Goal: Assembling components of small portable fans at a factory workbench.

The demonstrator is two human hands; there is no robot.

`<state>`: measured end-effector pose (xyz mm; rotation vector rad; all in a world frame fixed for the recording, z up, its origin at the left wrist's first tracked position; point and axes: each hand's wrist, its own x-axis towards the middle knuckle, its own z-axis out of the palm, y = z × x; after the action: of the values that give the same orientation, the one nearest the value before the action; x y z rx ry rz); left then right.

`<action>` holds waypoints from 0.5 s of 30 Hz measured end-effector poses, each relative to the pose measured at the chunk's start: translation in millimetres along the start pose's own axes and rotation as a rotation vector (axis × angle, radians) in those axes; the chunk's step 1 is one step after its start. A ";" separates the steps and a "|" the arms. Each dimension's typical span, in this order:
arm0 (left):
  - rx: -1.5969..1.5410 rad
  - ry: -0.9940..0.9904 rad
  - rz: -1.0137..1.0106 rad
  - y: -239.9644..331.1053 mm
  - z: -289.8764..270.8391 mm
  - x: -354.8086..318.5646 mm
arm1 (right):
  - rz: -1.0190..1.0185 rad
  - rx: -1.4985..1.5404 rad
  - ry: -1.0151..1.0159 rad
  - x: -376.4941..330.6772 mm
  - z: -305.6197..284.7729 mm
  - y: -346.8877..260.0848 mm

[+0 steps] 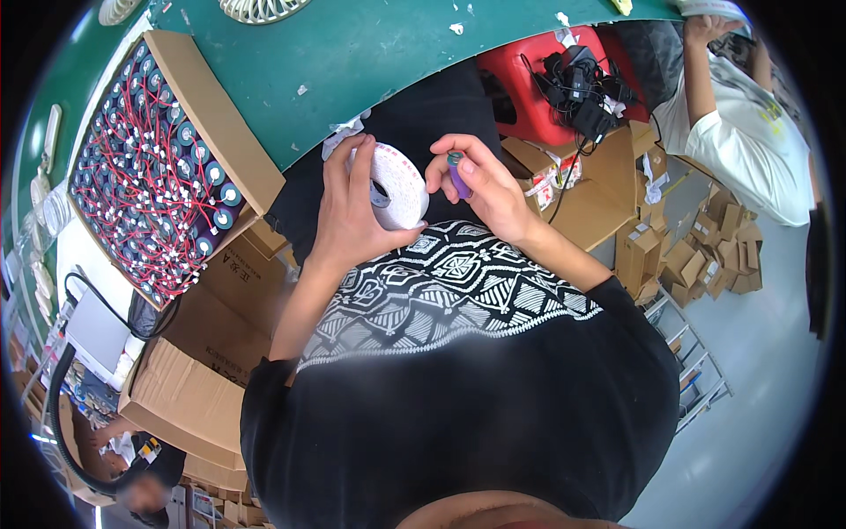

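Observation:
My left hand [342, 212] is wrapped round a wide white roll [404, 185], which looks like tape or labels, with faint red marks along its edge. To its right, the fingers of my right hand [495, 196] pinch a small purple battery cell [460, 185] with a greenish end. The cell and the roll are close together, above my lap. At the left, an open cardboard box [216, 115] holds many similar upright cells [201, 152] with red wires and white plugs lying over them.
The green table [352, 53] spans the far side, with paper scraps on it. A red stool [538, 97] carries black power adapters [582, 88]. Small cardboard boxes [718, 247] lie on the floor at the right. Another person in a white shirt [740, 132] sits far right; someone else is lower left.

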<state>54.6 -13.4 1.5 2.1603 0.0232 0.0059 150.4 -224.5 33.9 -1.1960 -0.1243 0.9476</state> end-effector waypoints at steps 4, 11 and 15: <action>0.012 0.000 0.005 -1.5 0.6 -0.5 | 0.001 -0.002 0.004 -0.5 -1.5 2.5; 0.012 -0.099 0.009 -3.2 -6.6 2.5 | -0.108 -0.112 0.139 1.6 -6.9 14.7; -0.074 -0.231 0.044 -2.3 -19.6 9.8 | -0.149 -0.234 0.206 8.1 -12.0 17.6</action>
<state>64.1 4.4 10.4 2.0752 -0.1552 -0.2143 152.2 -227.0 11.3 -1.4723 -0.1606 0.6878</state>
